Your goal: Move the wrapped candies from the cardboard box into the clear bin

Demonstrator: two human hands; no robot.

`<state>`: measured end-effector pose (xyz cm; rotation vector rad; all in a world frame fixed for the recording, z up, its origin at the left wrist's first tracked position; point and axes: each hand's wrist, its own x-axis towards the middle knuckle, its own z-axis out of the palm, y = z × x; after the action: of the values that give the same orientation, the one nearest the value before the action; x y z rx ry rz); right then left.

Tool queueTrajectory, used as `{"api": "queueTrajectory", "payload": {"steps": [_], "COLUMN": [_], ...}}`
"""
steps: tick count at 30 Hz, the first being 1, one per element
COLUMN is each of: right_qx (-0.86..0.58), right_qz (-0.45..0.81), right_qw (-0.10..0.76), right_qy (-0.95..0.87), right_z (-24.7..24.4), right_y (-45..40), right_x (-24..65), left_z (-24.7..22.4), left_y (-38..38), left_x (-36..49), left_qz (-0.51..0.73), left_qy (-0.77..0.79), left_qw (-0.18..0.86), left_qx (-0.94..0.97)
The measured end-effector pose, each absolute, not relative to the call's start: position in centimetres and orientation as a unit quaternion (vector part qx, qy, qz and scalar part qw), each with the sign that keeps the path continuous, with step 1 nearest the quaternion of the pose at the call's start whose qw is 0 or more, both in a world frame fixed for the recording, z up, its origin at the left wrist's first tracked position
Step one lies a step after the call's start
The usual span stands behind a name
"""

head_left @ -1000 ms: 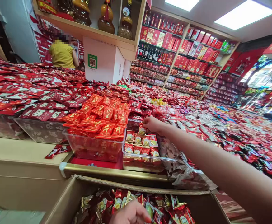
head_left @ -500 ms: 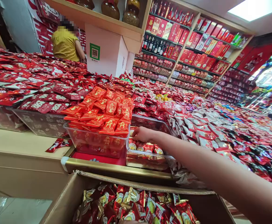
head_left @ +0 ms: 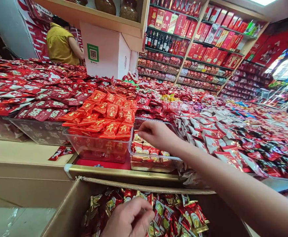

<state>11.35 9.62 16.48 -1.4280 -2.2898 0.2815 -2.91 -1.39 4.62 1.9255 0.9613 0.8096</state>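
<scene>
Nearest the camera, the left hand (head_left: 130, 219) dips into an open cardboard box (head_left: 65, 215) with a raw, torn-looking top edge. Its fingers curl among the glossy sweet packets (head_left: 183, 217) heaped inside; whether the grip has closed on any one packet I cannot tell, since the fingertips are partly cut off by the frame. The packets are small crinkly foil pillows, red and gold with a yellow-green fruit printed on them.

Just beyond the box runs the bench (head_left: 124, 172), edged in polished brass-coloured trim. On it stands a clear plastic tray (head_left: 156, 163), rigid and rectangular, holding a shallow layer of the same red-and-gold packets. The right hand (head_left: 156, 133) hovers over this tray, arm stretched in from the right, fingers bent downward with the tips pinched loosely together; nothing can be seen held between them.

Touching the tray's left side is a second clear bin (head_left: 97, 151) piled high with flat scarlet sachets bearing gold characters.

Farther back, a person in a yellow top (head_left: 60, 44) stands beside a white pillar, and wall shelves (head_left: 203, 49) carry red boxes and bottles.
</scene>
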Motion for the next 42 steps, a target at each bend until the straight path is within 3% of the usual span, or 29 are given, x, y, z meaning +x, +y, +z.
{"api": "queueTrajectory", "payload": {"steps": [2,7,10,16,20,26,33,37,42], "right_qx": [-0.475,-0.538,-0.516,-0.485,-0.463,-0.445,-0.475,-0.496,-0.529], "right_qz": [0.189,0.424,0.496,0.656,0.670,0.667,0.572,0.475,0.330], "right_qw": [0.282,0.203,0.237,0.331,0.369,0.396,0.401,0.379,0.466], "right_qy": [-0.811,-0.699,-0.656,-0.474,-0.448,-0.449,-0.535,-0.621,-0.628], "right_z": [16.1,8.3,4.3,3.8,3.8,3.4,3.6,8.0,16.0], "right_y": [4.9,-3.3,-4.0,-3.5,-3.4,-3.2,-3.6,-3.8,1.6], "right_x": [12.0,12.1,11.6,12.8,13.9,14.0,14.1,14.9,16.5], "left_z": [5.0,4.4,3.3,3.6,4.2,4.5,4.6,5.1,5.3], "left_y": [-1.1,-0.8,-0.8,-0.6,-0.3,-0.2,-0.6,-0.8,-0.9], "left_x": [-3.1,-2.7,-2.0,-1.4,-1.3,-1.3,-1.9,-2.6,-2.6], "left_qz": [0.369,0.401,0.401,0.411,0.380,0.377,0.335,0.378,0.387], "left_qy": [0.424,0.451,0.471,0.453,0.440,0.432,0.406,0.429,0.409], "left_qw": [0.418,0.431,0.424,0.560,0.639,0.657,0.579,0.616,0.645], "left_qx": [0.713,0.671,0.661,0.559,0.504,0.489,0.622,0.542,0.516]}}
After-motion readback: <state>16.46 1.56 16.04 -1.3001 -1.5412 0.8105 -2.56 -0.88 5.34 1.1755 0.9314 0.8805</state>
